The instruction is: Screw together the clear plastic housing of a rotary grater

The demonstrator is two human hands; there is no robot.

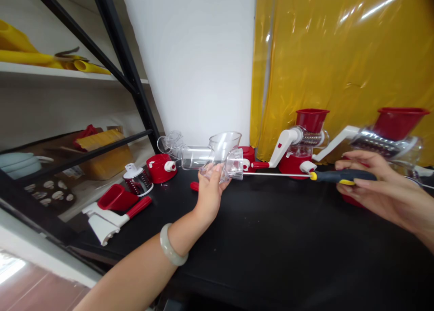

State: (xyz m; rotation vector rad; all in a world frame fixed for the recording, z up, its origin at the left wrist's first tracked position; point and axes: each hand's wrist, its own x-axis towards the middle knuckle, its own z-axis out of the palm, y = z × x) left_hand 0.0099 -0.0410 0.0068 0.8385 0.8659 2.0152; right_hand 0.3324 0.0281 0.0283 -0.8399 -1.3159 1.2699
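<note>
My left hand [210, 189] grips a clear plastic grater housing [196, 157] from below, its wide feed mouth facing up. My right hand [379, 180] is closed on the dark handle of a screwdriver [354, 176] with yellow ends. The long shaft points left and its tip meets or passes behind the housing's right end; I cannot tell which. On the left lie a drum blade [138, 181], a red hopper [117, 198], a white crank with a red handle [139, 208] and a red base [161, 168].
Two assembled drum graters [300, 141] [395, 125] stand at the back right before a yellow plastic sheet [346, 67]. A black-framed shelf [117, 40] rises at the left. Everything rests on a black tabletop [271, 247].
</note>
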